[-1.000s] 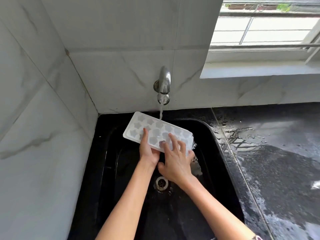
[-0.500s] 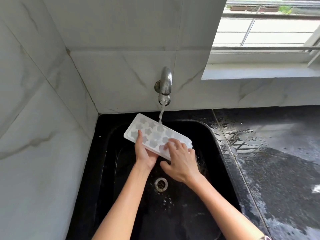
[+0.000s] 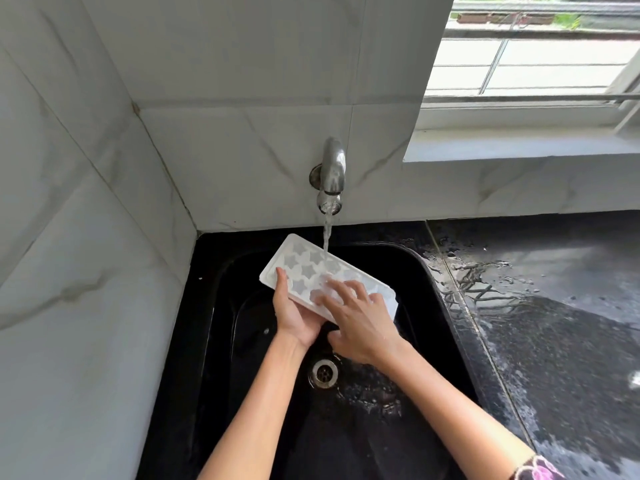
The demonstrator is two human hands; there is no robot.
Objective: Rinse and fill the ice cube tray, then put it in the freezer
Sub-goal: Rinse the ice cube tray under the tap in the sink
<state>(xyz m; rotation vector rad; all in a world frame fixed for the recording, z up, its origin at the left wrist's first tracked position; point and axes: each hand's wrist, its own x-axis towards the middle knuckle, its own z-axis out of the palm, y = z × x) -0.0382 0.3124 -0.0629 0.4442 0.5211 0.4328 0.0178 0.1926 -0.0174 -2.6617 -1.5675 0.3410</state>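
Tray [image 3: 311, 268] is over the sink [image 3: 436, 306], held in the air at the back, tilted with its far-left end higher. Star-shaped cells face up. Tap [image 3: 332, 174] is running and the stream [image 3: 326, 233] lands on the tray's far long edge, near the upper end.

My left hand [image 3: 294, 317] is palm up under the tray's near-left corner. Thumb is over the rim on top, fingers are underneath and hidden, so it clamps the edge. Forearm comes in from bottom centre, wrist roughly straight.

My right hand [image 3: 360, 323] is palm down on top of the tray's right half. Fingers [image 3: 349, 289] are spread and slightly bent, tips on the cells. Thumb points left below the near edge; can't tell if it touches the tray. Forearm comes in from the bottom right with a patterned sleeve [image 3: 535, 471] at the frame edge.

Drain [image 3: 324, 373] sits below my wrists, with water spatter just right of it. Counter [image 3: 554, 341] to the right is wet.
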